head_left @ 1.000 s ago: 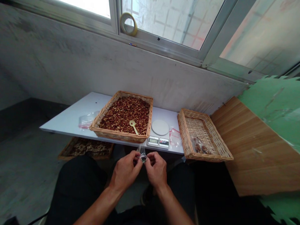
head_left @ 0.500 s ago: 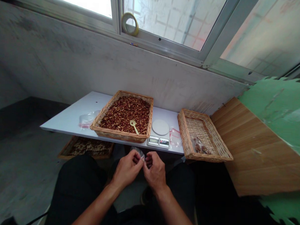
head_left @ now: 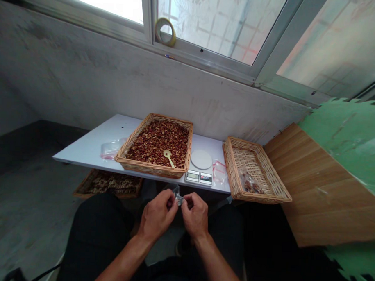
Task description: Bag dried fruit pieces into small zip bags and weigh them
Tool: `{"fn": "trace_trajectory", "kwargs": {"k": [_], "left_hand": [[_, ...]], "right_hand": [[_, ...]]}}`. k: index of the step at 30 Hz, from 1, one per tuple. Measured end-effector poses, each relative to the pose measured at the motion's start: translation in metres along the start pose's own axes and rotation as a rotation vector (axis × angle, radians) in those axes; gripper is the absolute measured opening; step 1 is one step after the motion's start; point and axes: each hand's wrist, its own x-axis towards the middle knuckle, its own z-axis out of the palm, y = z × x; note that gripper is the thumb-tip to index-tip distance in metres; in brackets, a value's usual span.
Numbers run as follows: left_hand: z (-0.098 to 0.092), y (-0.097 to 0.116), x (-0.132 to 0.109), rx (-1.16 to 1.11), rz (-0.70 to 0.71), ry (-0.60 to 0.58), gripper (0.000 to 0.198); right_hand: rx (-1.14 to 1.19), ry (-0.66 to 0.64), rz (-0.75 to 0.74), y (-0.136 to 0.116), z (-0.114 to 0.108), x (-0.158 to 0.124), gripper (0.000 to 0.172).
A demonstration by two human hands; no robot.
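Between my hands, just below the table's front edge, is a small clear plastic bag (head_left: pixel 177 196). My left hand (head_left: pixel 158 213) pinches it from the left, thumb against fingers. From the other side my right hand (head_left: pixel 194 213) is closed on the bag's right edge. Beyond them stands a kitchen scale (head_left: pixel 201 160) with a round white plate and nothing on it. A wicker tray (head_left: pixel 152 169) left of the scale holds brown nut pieces (head_left: pixel 158 141), with a pale yellow spoon (head_left: pixel 168 158) lying on top.
Flat clear bags (head_left: pixel 219 173) lie right of the scale, more bags (head_left: pixel 111 148) at the left. A second wicker basket (head_left: pixel 274 194) holds a filled bag (head_left: pixel 250 183). Another tray (head_left: pixel 84 188) sits low under the table (head_left: pixel 82 147). A wooden panel (head_left: pixel 327 190) borders the right.
My hands have drawn slightly apart, and more of the clear bag shows between the fingertips. The whole view has shifted a little; the things on the table stay in place.
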Motion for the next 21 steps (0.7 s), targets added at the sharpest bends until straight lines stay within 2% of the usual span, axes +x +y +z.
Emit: {"fn": "trace_trajectory", "kwargs": {"k": [2,6,8,11,13,17,21], "left_hand": [[-0.003,-0.004,0.002,-0.111,-0.056,-0.015,0.02],[-0.009,-0.026,0.013,-0.308,-0.317,0.139,0.046],[-0.009,-0.037,0.017,-0.511,-0.446,0.057,0.059],[-0.005,-0.045,0.016,-0.742,-0.559,-0.159,0.059],[-0.002,-0.045,0.013,-0.796,-0.586,-0.172,0.054],[0.005,-0.047,0.008,-0.836,-0.585,-0.106,0.051],[0.006,-0.057,0.006,-0.697,-0.552,-0.097,0.058]], "right_hand": [[0.122,-0.012,0.105,0.005,0.001,0.003,0.011],[0.405,-0.08,0.36,0.015,0.001,0.012,0.017],[0.488,-0.131,0.4,0.016,0.0,0.015,0.02],[0.553,-0.175,0.416,0.013,-0.002,0.016,0.022],[0.571,-0.175,0.439,0.011,-0.002,0.016,0.025],[0.573,-0.149,0.451,0.009,0.002,0.015,0.03],[0.535,-0.122,0.396,0.006,0.007,0.014,0.034]]}}
